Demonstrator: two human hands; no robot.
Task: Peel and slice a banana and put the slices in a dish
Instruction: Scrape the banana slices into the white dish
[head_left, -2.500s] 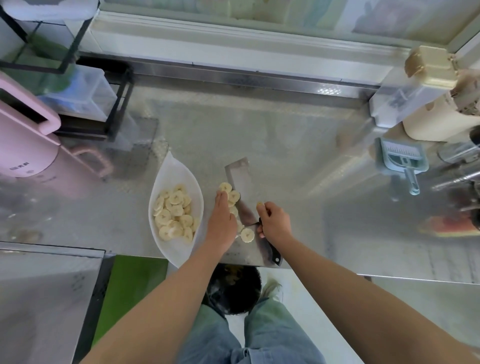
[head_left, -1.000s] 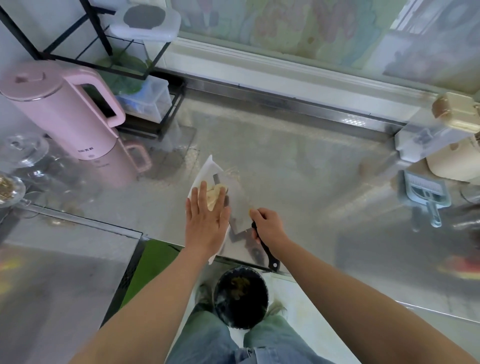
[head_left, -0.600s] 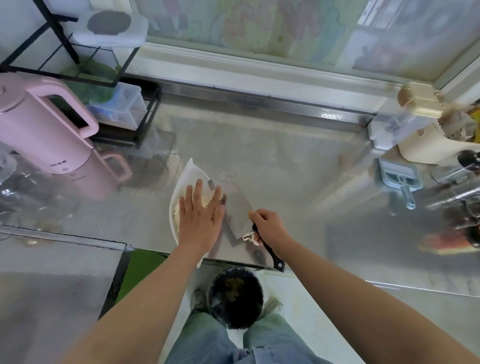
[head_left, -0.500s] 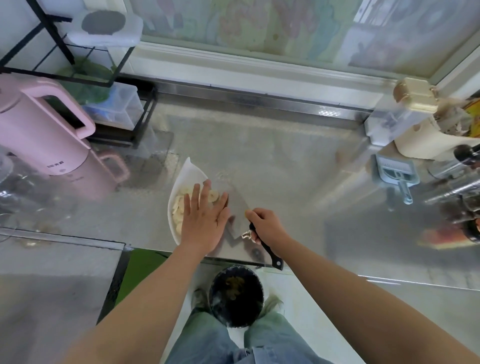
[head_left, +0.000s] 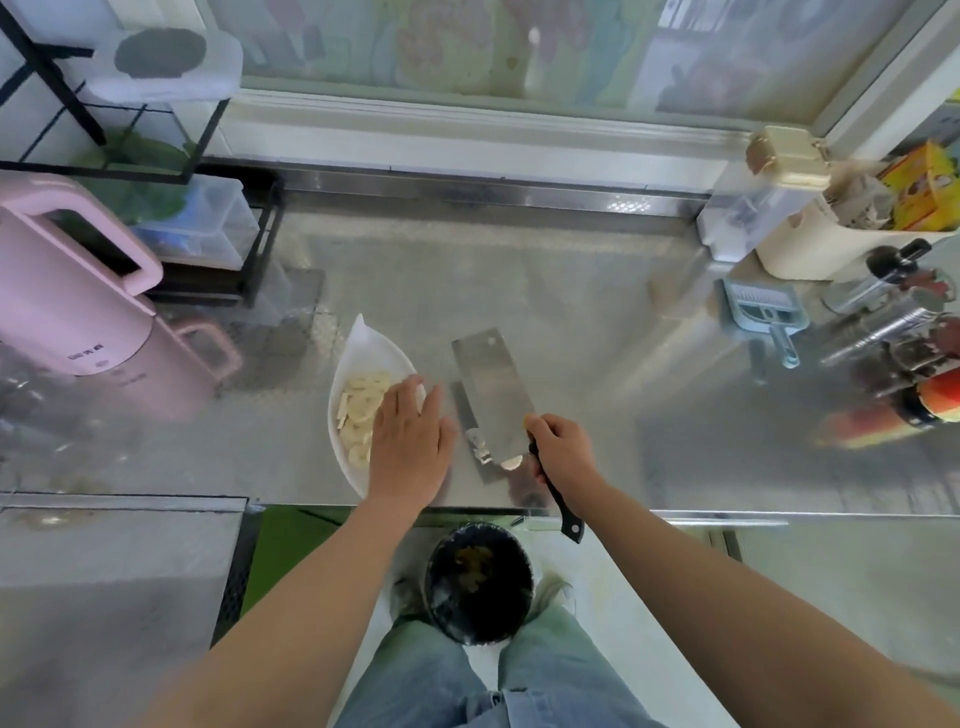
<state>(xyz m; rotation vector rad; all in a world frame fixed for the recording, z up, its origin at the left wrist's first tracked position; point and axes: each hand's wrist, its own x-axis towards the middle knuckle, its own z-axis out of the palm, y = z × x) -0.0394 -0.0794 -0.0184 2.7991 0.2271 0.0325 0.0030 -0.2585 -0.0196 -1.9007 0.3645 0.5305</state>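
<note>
A white leaf-shaped dish (head_left: 374, 340) lies on the steel counter and holds several banana slices (head_left: 361, 402). My left hand (head_left: 410, 441) hovers flat over the dish's right side, fingers straight, holding nothing. My right hand (head_left: 561, 452) grips the black handle of a cleaver (head_left: 493, 395), whose wide blade is lifted just above the counter, right of the dish. One banana slice (head_left: 511, 461) clings to the blade's near corner. A few more slices (head_left: 478, 441) lie on the counter beside the blade.
A pink kettle (head_left: 67, 291) stands at the left, with a black wire rack (head_left: 156, 156) behind it. A blue dustpan (head_left: 763, 312), containers and bottles (head_left: 909, 332) crowd the right. A black bin (head_left: 478, 582) sits on the floor below the counter edge.
The cleaver has swung off the dish to the right, its blade now bare of most slices. My left hand has drawn back toward the dish's right rim, uncovering the slices in the dish.
</note>
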